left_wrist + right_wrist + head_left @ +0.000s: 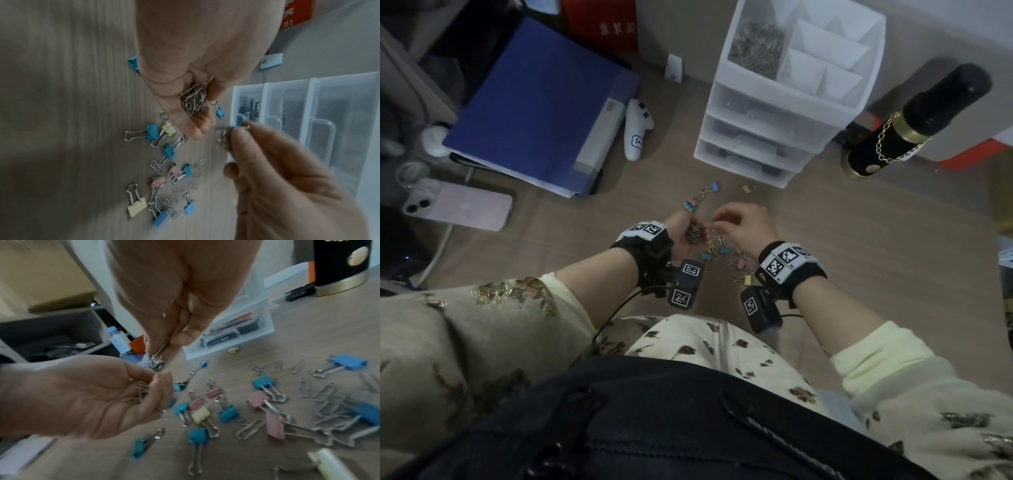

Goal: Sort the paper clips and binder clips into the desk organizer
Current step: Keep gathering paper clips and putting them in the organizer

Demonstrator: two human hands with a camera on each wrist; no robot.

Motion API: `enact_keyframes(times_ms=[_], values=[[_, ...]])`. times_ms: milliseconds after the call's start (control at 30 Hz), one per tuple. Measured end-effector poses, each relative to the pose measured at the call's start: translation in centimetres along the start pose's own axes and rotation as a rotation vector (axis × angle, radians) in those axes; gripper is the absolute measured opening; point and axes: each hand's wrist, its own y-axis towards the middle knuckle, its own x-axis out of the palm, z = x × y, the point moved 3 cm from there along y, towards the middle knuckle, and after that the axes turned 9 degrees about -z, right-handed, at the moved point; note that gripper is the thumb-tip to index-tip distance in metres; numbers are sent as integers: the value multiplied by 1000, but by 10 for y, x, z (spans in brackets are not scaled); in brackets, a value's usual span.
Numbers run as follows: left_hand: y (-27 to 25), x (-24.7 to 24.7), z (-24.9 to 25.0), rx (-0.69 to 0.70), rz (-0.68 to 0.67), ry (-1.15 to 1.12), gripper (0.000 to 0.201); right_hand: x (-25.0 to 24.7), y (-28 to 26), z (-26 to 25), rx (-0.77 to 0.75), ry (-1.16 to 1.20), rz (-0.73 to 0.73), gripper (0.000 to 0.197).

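Note:
My left hand [681, 233] is cupped palm-up just above the wooden desk, and its curled fingers hold a bunch of silver paper clips [194, 97]. Right beside it, my right hand [736, 221] pinches a few more paper clips [157, 360] over the left fingertips. Under and between both hands, coloured binder clips [226, 412] and loose paper clips [156, 167] lie scattered on the desk. The white desk organizer [784, 102] stands behind them; its top left compartment holds a heap of paper clips [756, 44], and its other top compartments look empty.
A blue binder [541, 102] and a white controller [637, 130] lie at the left, with a pink phone [462, 209] nearer me. A black-and-gold bottle [914, 120] stands right of the organizer. Stray binder clips [746, 187] lie by the organizer's drawers.

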Motion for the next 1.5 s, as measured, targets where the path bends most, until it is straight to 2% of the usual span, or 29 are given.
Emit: enact_keyframes(times_ms=[67,200,300,367,467,567,733,900,1100,1200,1367,1500], values=[[-1,4,-3,-12,-49,65,22,4,-3,-11,-34,101,-26,15],[-2,12,-6,-23,-134,140,24,7,-8,-15,-43,147,-57,22],[-2,15,-10,-37,-102,154,20,2,-12,-2,-30,170,-16,23],[-4,18,-12,-58,-67,199,25,-4,-15,13,2,173,22,21],[-8,20,-11,-94,-44,243,33,-15,-19,41,66,60,67,20],[-9,14,-8,-83,-19,235,37,-26,-26,75,202,-79,83,23],[-7,1,-2,-54,46,215,40,-29,-31,113,377,-240,10,41],[-10,-2,4,-10,89,220,43,-25,-11,113,311,-411,-10,46],[-10,-9,9,2,110,175,36,-20,9,110,223,-607,-223,58],[-6,-12,8,5,130,139,33,-21,14,112,242,-575,-243,55],[-6,-6,6,15,132,115,30,-16,15,108,290,-585,-261,31],[-6,-5,5,30,136,91,29,-12,10,109,337,-589,-283,30]])
